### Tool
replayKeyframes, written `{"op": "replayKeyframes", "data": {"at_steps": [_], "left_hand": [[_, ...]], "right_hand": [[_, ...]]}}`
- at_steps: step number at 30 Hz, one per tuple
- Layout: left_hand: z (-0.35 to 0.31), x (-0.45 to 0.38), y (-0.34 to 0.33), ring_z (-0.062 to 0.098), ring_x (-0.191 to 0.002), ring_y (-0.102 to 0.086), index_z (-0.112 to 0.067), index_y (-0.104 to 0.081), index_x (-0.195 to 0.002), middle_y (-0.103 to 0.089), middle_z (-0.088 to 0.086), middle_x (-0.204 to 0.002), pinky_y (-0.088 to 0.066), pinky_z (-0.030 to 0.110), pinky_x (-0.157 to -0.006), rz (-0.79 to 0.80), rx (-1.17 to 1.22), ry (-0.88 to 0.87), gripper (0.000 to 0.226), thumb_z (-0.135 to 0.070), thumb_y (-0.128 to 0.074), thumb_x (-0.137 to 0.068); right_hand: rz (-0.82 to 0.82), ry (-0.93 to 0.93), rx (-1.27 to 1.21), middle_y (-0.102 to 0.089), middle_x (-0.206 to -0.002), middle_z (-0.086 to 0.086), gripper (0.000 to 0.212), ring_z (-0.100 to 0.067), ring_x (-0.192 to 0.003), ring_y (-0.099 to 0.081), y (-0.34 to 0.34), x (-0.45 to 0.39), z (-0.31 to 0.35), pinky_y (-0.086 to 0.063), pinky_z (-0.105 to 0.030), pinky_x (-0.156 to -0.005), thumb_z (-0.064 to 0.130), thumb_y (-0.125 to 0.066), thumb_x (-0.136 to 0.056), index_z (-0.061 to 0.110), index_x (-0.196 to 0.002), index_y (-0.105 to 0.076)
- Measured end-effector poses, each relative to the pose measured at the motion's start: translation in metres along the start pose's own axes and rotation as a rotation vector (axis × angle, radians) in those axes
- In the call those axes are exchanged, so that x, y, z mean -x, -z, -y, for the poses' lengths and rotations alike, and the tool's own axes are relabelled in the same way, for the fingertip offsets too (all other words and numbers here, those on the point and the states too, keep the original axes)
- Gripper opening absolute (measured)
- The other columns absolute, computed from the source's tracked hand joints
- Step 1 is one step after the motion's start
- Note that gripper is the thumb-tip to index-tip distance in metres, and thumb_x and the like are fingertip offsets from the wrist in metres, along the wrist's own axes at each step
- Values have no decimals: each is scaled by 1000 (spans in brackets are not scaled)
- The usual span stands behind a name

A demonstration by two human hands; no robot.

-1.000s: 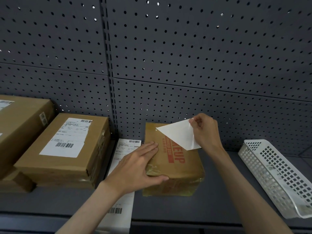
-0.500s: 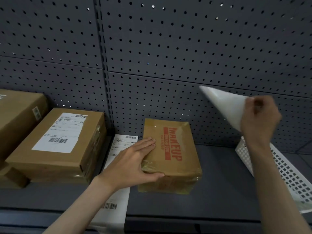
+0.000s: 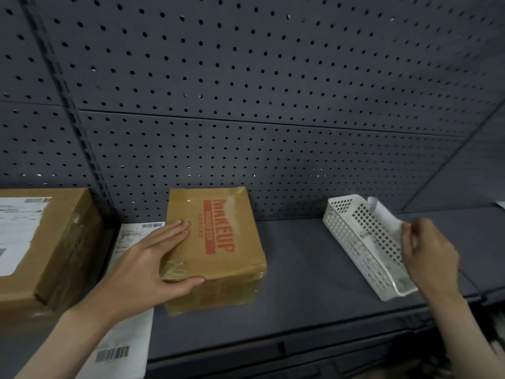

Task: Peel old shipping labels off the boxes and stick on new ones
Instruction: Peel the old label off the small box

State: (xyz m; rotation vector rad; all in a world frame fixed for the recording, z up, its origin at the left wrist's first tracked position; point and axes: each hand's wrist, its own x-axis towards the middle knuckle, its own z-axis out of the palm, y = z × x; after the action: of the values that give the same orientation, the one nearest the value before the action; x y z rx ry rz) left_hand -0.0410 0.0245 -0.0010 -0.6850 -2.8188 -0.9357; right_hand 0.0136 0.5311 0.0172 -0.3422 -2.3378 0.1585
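Dark grey pegboard wall (image 3: 246,77) behind, split by horizontal seams and one slotted upright (image 3: 82,138); matching grey metal shelf (image 3: 300,283) below; lighting's pretty dim and flat

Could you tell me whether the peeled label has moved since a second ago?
Yes. The right hand carried the label rightwards, from above the box to the white basket.
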Motion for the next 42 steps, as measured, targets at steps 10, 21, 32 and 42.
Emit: {"op": "replayKeyframes", "data": {"at_steps": [10, 21, 32, 42], "left_hand": [[-7, 1, 0, -11, -143, -23, -25, -44, -148, -35, -24, -153, -14, 14, -119, -7, 54, 6, 114, -90, -64, -56], [-7, 2, 2, -12, -144, -20, -23, -43, -149, -32, -27, -153, -14, 17, -121, 2, 61, 10, 115, -88, -66, -57], [-9, 0, 7, -20, -141, -13, -26, -41, -150, -28, -30, -153, -7, 8, -116, 27, 32, 22, 117, -89, -65, -55], [-9, -1, 10, -18, -142, -9, -29, -36, -153, -22, -31, -155, -7, 14, -116, 42, -20, 19, 118, -92, -61, -57]], "right_hand": [[673, 12, 154, -66, -99, -10, 13, -34, -92, -64, -45, 6, -38, -51, -40, -71, 23, -65, -96, 11, -95, -69], [1112, -152, -12, -73, -99, 7, 14, -3, -88, -68, -46, -13, -47, -51, -19, -77, 31, -68, -96, 25, -91, -80], [699, -268, -27, -73, -90, -8, 20, -28, -82, -66, -43, -1, -36, -48, -35, -73, 10, -77, -86, 16, -68, -72], [353, 6, 66, -62, -103, -17, 31, -39, -98, -58, -31, 9, -31, -51, -43, -68, 1, -87, -74, -6, -101, -73]]}}
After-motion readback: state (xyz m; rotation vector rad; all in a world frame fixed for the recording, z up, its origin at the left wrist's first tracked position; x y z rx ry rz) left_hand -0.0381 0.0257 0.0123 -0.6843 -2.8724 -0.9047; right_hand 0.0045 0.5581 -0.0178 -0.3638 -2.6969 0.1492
